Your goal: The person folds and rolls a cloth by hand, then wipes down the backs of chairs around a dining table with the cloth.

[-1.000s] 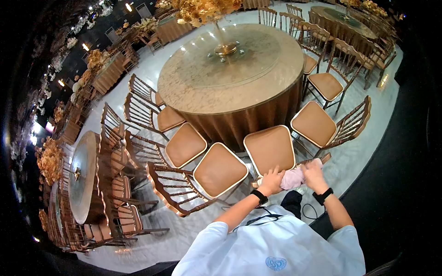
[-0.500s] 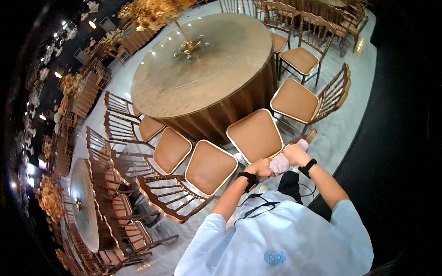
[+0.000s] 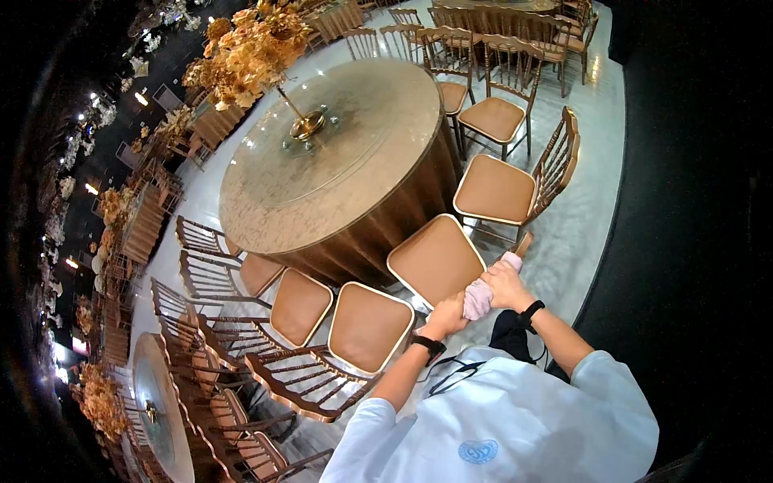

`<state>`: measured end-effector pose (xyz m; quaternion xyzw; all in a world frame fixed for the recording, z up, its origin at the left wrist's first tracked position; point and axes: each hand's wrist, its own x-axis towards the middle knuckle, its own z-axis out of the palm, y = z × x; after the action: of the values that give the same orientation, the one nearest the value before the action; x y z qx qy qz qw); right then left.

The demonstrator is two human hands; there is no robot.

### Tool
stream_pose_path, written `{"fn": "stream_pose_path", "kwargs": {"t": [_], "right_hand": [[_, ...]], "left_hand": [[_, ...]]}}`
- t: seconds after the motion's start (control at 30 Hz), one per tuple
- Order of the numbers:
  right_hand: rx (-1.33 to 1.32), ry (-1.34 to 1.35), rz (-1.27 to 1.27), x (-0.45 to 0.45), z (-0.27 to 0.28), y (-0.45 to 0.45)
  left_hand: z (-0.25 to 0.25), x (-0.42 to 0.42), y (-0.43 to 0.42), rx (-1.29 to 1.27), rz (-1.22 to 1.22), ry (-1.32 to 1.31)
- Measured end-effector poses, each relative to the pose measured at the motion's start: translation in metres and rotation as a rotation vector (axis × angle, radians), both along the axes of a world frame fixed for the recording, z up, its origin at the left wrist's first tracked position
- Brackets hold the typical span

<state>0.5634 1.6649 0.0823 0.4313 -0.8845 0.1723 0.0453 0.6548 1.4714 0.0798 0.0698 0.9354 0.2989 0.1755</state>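
Observation:
A chair with a tan seat [image 3: 437, 259] stands in front of me, its wooden back [image 3: 523, 244] nearest my body. Along the top of that back lies a pink cloth [image 3: 477, 299]. My left hand [image 3: 448, 315] is closed at the cloth's left end, on the chair back. Closed round the cloth's right part is my right hand [image 3: 504, 284]. Each wrist has a black band. Most of the chair back is hidden under my hands and the cloth.
A large round table [image 3: 354, 193] with a gold flower centrepiece [image 3: 256, 50] stands ahead, several chairs around it. Another round table [image 3: 165, 410] is at the lower left. More tables and chairs stand farther back. A dark area borders the floor on the right.
The view has swung, so the table and chairs sit farther left in it. Both hands stay on the cloth and chair back, and the cloth looks more bunched between them.

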Motion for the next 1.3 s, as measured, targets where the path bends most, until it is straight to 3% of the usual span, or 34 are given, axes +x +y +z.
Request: {"fn": "stream_pose_path", "kwargs": {"t": [0.07, 0.1, 0.2, 0.3, 0.4, 0.47, 0.53, 0.7, 0.9, 0.93, 1.07, 1.3], "right_hand": [[-0.095, 0.014, -0.031, 0.003, 0.0, 0.0], [-0.096, 0.016, -0.038, 0.005, -0.003, 0.0], [-0.143, 0.059, -0.021, 0.004, -0.004, 0.001], [-0.06, -0.05, 0.026, 0.007, 0.002, -0.006], [0.153, -0.2, 0.119, 0.009, 0.011, -0.023], [0.384, -0.223, 0.168, 0.01, 0.008, -0.039], [0.371, -0.183, 0.159, 0.015, 0.014, -0.048], [0.546, -0.265, 0.214, 0.005, 0.025, -0.058], [0.686, -0.428, 0.289, -0.011, 0.011, -0.068], [0.744, -0.495, 0.286, -0.014, 0.019, -0.071], [0.805, -0.627, 0.242, -0.016, 0.034, -0.075], [0.691, -0.508, 0.197, -0.006, 0.025, -0.07]], "left_hand": [[-0.009, 0.007, -0.002, 0.034, -0.035, 0.285], [-0.006, 0.01, -0.001, 0.033, -0.042, 0.286], [0.003, 0.018, -0.005, -0.048, -0.013, 0.237], [0.009, 0.026, -0.027, 0.068, -0.002, 0.24], [0.029, 0.039, -0.04, -0.028, 0.081, 0.132], [0.013, 0.045, -0.05, -0.029, 0.053, 0.191], [0.005, 0.05, -0.054, 0.05, 0.075, -0.04], [0.018, 0.047, -0.037, -0.188, 0.192, -0.029], [0.004, 0.032, -0.053, -0.1, 0.037, -0.173], [0.022, 0.031, -0.049, -0.094, 0.065, -0.2], [0.027, 0.028, -0.049, -0.107, 0.017, -0.192], [0.022, 0.04, -0.046, -0.146, 0.086, -0.081]]}}
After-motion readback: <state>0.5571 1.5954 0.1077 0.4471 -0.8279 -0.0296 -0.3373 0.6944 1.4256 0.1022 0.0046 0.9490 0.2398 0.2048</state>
